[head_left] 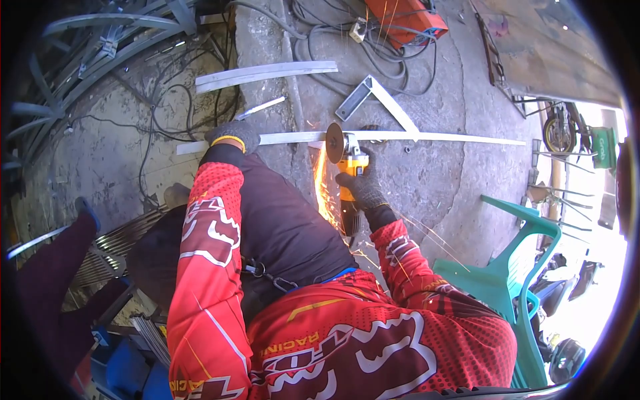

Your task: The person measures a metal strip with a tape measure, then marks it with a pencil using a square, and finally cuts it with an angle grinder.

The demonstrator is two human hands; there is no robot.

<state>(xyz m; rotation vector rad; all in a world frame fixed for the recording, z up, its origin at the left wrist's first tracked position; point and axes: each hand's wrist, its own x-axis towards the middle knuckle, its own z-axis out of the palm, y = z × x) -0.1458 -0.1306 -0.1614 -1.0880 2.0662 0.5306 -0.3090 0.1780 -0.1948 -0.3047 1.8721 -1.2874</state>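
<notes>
My left hand, in a grey glove with a yellow cuff, is closed around a long flat metal bar near its left end. In my right hand, also gloved, is an orange angle grinder, gripped by its body. The grinder's brown disc stands upright against the bar between my hands. Bright sparks stream from the disc down toward my legs. A try square lies just beyond the bar, its blade tip reaching the bar.
Two curved metal strips and a short light rod lie beyond my left hand. Cables coil around an orange-red machine. A green plastic chair stands at my right. Curved metal frames fill the far left; another person's leg is at left.
</notes>
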